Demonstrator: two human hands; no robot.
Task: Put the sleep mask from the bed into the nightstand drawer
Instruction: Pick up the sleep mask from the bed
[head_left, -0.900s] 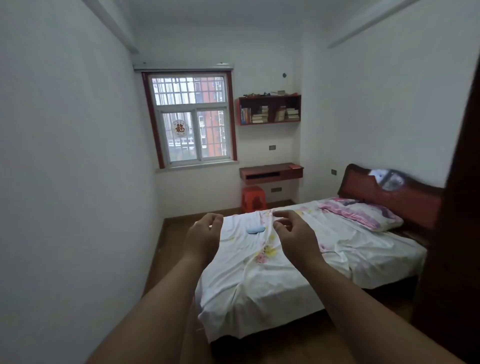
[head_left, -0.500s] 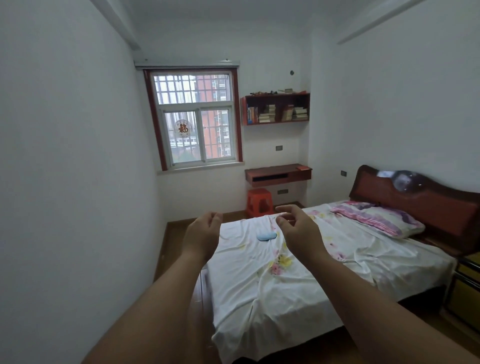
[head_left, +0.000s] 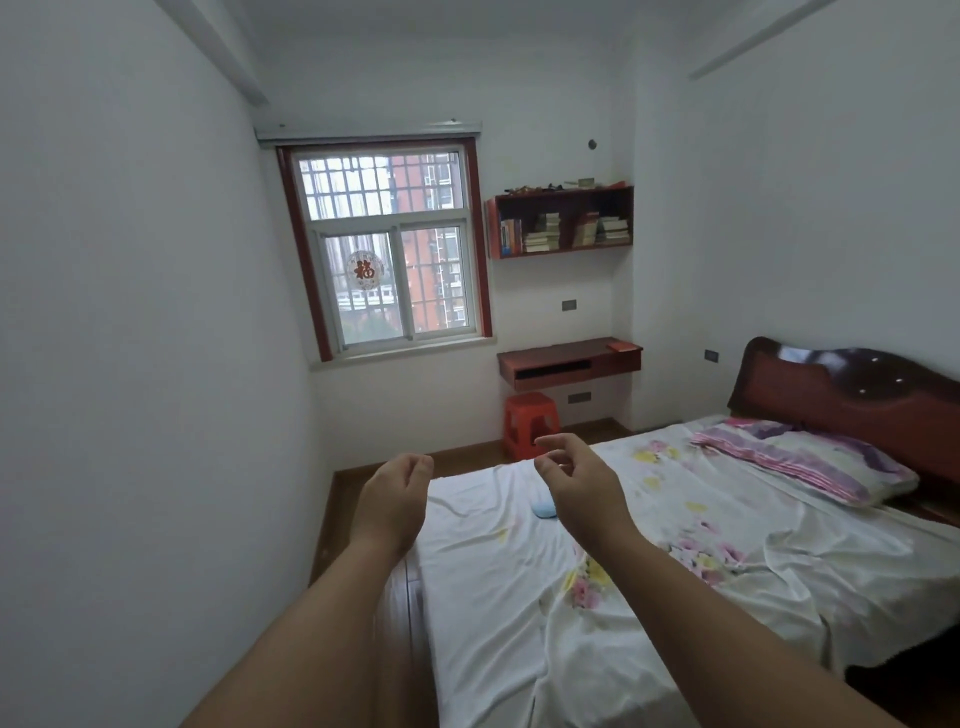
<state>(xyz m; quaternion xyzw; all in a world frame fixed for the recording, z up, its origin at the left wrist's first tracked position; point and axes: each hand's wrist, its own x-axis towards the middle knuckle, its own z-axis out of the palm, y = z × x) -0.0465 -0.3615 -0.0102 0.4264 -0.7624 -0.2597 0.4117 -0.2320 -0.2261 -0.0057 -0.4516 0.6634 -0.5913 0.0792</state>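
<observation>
a: what fills the frame?
b: the bed (head_left: 675, 597), across the lower right, under a white flowered sheet, with a striped pillow (head_left: 800, 460) by the dark headboard at the right edge.

a: and farther back?
b: a window (head_left: 387, 254) at centre, a wall shelf (head_left: 563, 221) of books to its right, a red stool (head_left: 530, 423) below that.

a: the hands?
b: both reach in from the bottom. the left hand (head_left: 395, 499) hangs left of centre, fingers loosely curled, holding nothing. the right hand (head_left: 582, 493) is over the bed, fingers apart and bent, empty.

a: the sleep mask?
b: the sleep mask (head_left: 698, 511) lies on the sheet at mid-frame, a small blue shape partly hidden behind the right hand.
</observation>
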